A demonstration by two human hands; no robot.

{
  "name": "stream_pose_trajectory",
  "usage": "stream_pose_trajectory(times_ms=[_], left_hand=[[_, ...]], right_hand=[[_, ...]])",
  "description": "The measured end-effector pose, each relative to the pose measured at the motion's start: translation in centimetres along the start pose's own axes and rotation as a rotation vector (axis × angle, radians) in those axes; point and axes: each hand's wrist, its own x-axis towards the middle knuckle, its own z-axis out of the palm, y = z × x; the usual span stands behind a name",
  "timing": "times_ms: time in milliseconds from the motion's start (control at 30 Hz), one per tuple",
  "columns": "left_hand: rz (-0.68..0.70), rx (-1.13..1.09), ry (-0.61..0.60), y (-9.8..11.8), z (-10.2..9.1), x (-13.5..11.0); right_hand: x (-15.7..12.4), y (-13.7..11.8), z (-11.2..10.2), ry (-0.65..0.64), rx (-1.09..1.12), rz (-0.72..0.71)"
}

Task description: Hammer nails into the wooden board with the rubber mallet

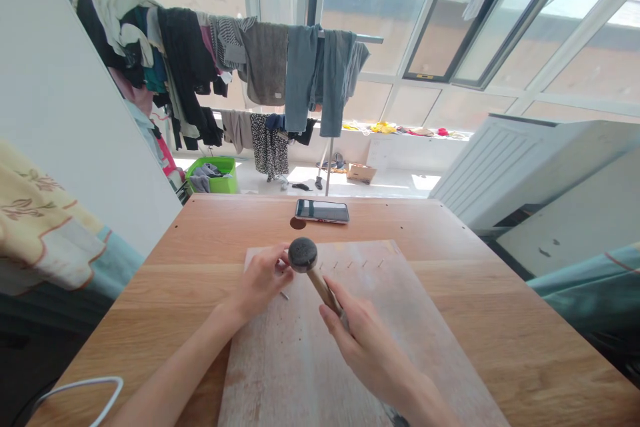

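Gripping hammer in my right hand — left hand bunched beside its head, grasp unclear — nails beyond right hand.

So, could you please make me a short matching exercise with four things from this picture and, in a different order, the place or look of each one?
Things
1. Hammer
2. Phone
3. Nails
4. Basket

Places and looks
A. Bright green, with cloth in it
B. Sticking up in a row from the board
C. Held in the right hand
D. Lying on the table, beyond the far edge of the board

Right pairs: 1-C, 2-D, 3-B, 4-A.
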Motion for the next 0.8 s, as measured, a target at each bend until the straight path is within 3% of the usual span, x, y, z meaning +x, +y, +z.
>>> stream_pose_trajectory(times_ms=[133,333,533,667,800], left_hand=[[-0.015,0.08,-0.029,0.5,-1.1,-0.3],[-0.146,0.477,-0.162,2.4,-3.2,-2.1],[-0.227,0.491,-0.235,3.0,-2.7,-3.1],[-0.171,0.484,-0.296,3.9,-2.2,-2.7],[-0.083,0.705,-0.395,5.8,-1.3,-2.6]], right_hand=[[-0.6,0.3,-0.2,0.004,-0.005,0.013],[-4.2,2.7,-0.1,0.088,0.037,0.105],[-6.7,4.5,-0.2,0.095,-0.032,0.157],[-6.8,4.6,-0.4,0.126,-0.015,0.149],[-6.7,4.8,-0.3,0.11,0.027,0.148]])
